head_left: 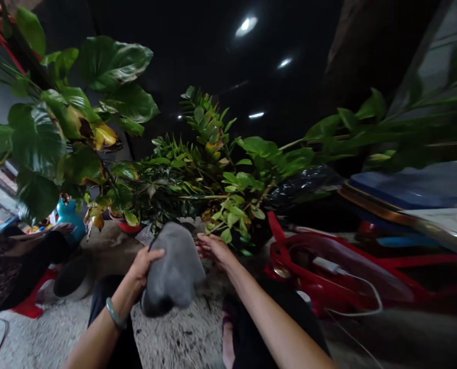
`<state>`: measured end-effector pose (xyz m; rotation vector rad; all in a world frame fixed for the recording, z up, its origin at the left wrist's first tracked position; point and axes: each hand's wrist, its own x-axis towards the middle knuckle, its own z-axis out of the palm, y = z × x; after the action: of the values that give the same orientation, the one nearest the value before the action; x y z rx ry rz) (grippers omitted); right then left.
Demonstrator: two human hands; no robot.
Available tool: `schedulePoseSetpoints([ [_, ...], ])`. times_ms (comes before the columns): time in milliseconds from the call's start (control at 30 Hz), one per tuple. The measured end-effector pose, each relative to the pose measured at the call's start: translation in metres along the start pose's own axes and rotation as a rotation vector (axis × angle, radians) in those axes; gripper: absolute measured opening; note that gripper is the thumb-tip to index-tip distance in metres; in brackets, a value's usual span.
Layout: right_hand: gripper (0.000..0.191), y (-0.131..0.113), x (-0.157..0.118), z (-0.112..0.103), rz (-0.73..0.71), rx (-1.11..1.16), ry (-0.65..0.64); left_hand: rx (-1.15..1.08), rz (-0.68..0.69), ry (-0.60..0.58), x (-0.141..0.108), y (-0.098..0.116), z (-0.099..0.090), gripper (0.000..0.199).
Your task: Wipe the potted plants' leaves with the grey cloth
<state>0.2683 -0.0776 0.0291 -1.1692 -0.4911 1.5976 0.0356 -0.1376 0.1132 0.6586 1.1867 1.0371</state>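
Note:
My left hand point(144, 262) grips the left side of a grey plant pot point(174, 271), which is tipped over toward me with its dark opening facing down near my knees. A green bangle sits on that wrist. My right hand point(212, 247) rests at the pot's upper right edge, fingers spread and touching it, just under the low leaves of a green potted plant point(228, 205). The pot hangs above a speckled stone floor point(174, 338).
Large-leaved plants point(59, 128) crowd the left and centre, with a red pot point(125, 225) and a teal vase point(70, 218) beneath. A red plastic frame point(328, 277) with a white cable lies at right. Another person's dark sleeve point(17, 261) and a dark bowl point(73, 279) are at left.

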Motion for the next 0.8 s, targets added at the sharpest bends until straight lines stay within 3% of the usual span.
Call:
schedulePoseSetpoints([
  [100,0.006,0.005,-0.009,-0.001,0.038,0.035,-0.005,0.106,-0.015,-0.07,-0.013,-0.016,-0.012,0.041],
  [233,0.004,0.009,-0.021,-0.001,0.07,0.155,-0.022,0.053,0.083,-0.013,-0.024,0.019,-0.019,0.044],
  [367,0.006,0.006,-0.021,0.006,0.026,0.169,-0.006,-0.004,0.157,-0.029,-0.029,0.044,-0.011,0.047],
  [500,0.008,0.004,-0.011,0.009,-0.012,0.127,0.039,-0.011,0.096,-0.062,-0.029,0.02,-0.004,0.047],
  [633,0.014,0.013,0.004,0.007,-0.015,0.042,0.102,0.045,0.028,-0.044,-0.032,-0.002,-0.009,0.034],
  [700,0.018,0.022,0.011,0.006,-0.011,0.014,0.141,0.062,0.031,-0.042,-0.034,0.008,-0.014,0.031],
  [800,0.023,0.034,0.017,0.007,-0.021,0.02,0.197,0.01,0.139,0.029,-0.031,0.043,-0.018,0.035],
])
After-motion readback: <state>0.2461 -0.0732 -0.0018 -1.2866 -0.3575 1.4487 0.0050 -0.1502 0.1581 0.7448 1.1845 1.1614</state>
